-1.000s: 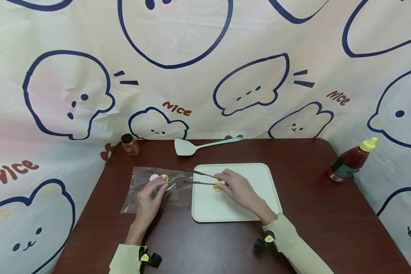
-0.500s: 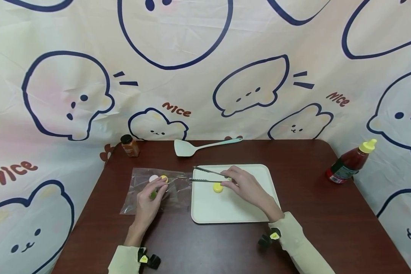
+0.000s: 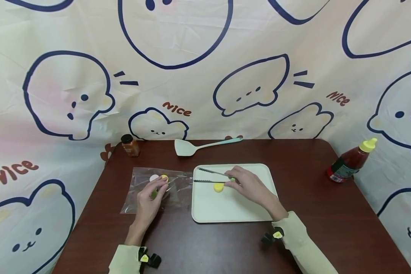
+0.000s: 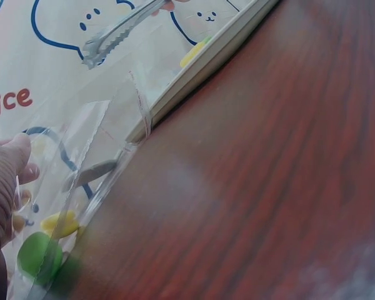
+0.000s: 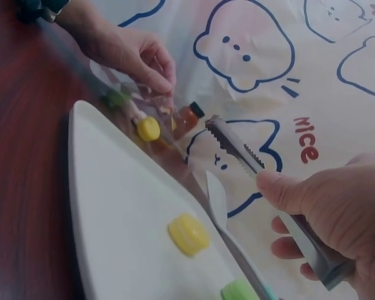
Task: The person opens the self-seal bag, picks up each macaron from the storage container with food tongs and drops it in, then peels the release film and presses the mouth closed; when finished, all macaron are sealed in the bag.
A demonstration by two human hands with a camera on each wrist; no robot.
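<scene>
My left hand (image 3: 148,199) pinches the upper layer of a clear plastic bag (image 3: 140,175) lying left of the tray. Inside the bag are a green macaron (image 4: 39,258), a yellow macaron (image 5: 148,129) and a pale round piece (image 3: 153,177). In my right hand (image 3: 251,186) are metal tongs (image 3: 210,181) with serrated tips. Their arms stand apart above the white tray (image 3: 205,211), pointing left at the bag, with nothing between the tips. Another yellow macaron (image 5: 189,235) rests on the tray, near a green macaron (image 5: 239,290) partly hidden by the right hand in the head view.
A pale spatula (image 3: 186,147) lies behind the tray. At the table's back left stands a black-capped spice jar (image 3: 131,146). A red sauce bottle (image 3: 347,163) with a yellow cap is at the right edge. A patterned cloth (image 3: 205,83) hangs behind the table.
My right hand has drawn the tongs rightward, from near the bag to over the tray. The yellow macaron on the tray is less covered by the hand now. The left hand stays put.
</scene>
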